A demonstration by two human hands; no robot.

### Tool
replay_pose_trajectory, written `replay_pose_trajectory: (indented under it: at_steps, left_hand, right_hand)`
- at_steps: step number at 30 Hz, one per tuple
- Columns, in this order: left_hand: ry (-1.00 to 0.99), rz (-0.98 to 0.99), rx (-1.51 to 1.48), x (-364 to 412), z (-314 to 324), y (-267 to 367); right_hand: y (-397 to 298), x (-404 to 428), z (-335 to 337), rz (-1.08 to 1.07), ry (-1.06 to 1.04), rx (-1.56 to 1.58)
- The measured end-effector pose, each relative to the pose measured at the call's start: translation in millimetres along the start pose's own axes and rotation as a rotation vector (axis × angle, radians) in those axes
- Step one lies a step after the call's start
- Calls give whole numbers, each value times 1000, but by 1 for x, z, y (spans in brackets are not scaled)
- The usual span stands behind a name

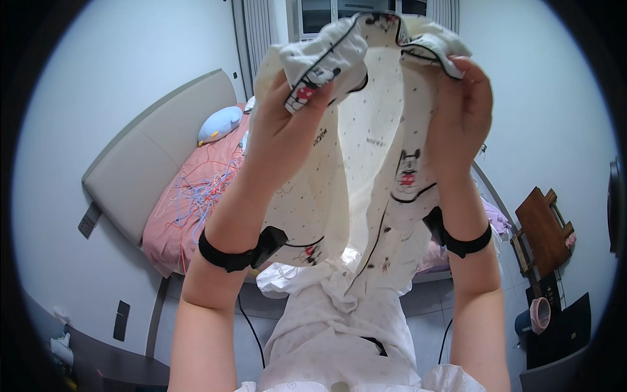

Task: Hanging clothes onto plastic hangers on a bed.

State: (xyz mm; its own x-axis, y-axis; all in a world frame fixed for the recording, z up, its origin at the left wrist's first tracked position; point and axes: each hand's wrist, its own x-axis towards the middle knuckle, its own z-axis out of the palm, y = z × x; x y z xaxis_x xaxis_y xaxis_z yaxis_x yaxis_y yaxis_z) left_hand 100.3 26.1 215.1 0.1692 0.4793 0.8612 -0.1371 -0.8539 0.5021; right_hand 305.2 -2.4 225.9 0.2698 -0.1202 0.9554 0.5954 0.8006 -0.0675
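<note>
A cream pajama shirt with black piping and a cartoon mouse print hangs open in front of me. My left hand grips the shirt at its collar side, the thumb over the piped edge. With thumb and fingers, my right hand pinches the opposite piped edge near the top. The shirt's lower part falls towards my lap, over pale clothing. Each forearm wears a black strap with a small black device.
Left, a bed with a pink cover bears a heap of tangled clothes hangers and a blue plush toy. At right stand a folded brown wooden table and a bin. Black cables hang beside my body.
</note>
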Motion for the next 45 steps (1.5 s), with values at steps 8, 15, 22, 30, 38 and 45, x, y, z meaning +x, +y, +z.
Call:
replay_pose_trajectory:
  at_steps: [8, 15, 22, 30, 38, 45]
  left_hand:
    - [-348, -20, 388, 2, 49, -141]
    - [-800, -416, 331, -128, 19, -212]
    - [-778, -1022, 538, -312, -52, -218]
    - [-937, -1162, 326, -323, -24, -213]
    - [-1042, -964, -20, -271, 9, -136]
    - [-1614, -967, -136, -268, 0, -122]
  right_hand:
    - [117, -78, -4, 268, -499, -342]
    - [113, -235, -89, 797, -1087, -460]
    - [26, -320, -187, 1396, -1070, -386]
    - [25, -343, -145, 1330, -1217, -205]
    - [58, -369, -113, 1300, -1611, -797]
    - [71, -356, -107, 1730, -1336, -389]
